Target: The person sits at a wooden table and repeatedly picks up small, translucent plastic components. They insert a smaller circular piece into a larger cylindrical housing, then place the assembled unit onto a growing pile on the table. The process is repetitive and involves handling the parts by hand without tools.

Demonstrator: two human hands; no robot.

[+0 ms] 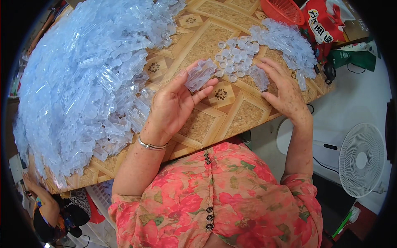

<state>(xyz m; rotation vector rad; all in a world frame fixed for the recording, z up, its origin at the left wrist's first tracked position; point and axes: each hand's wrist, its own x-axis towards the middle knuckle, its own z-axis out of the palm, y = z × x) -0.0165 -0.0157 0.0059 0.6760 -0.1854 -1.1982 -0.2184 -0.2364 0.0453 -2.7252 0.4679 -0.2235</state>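
Observation:
My left hand (pixel 175 97) is closed on a clear plastic moulded piece (pixel 201 75), ribbed and roughly rectangular, held palm up above the patterned table. My right hand (pixel 283 87) has its fingers spread around another clear plastic piece (pixel 259 78) by the table's near right edge; whether the fingertips touch it, I cannot tell. Between the hands, a little farther off, lies a cluster of small round clear caps (pixel 237 58). At the left rises a large heap of clear bluish plastic pieces (pixel 82 82). A smaller pile of similar pieces (pixel 287 45) sits at the far right.
A red plastic basket (pixel 283 11) and a red bag (pixel 324 25) stand at the far right of the table (pixel 198 128). Black scissors (pixel 329 73) are near its right edge. A white fan (pixel 360 159) stands at right. Another person's arm (pixel 43 196) shows at lower left.

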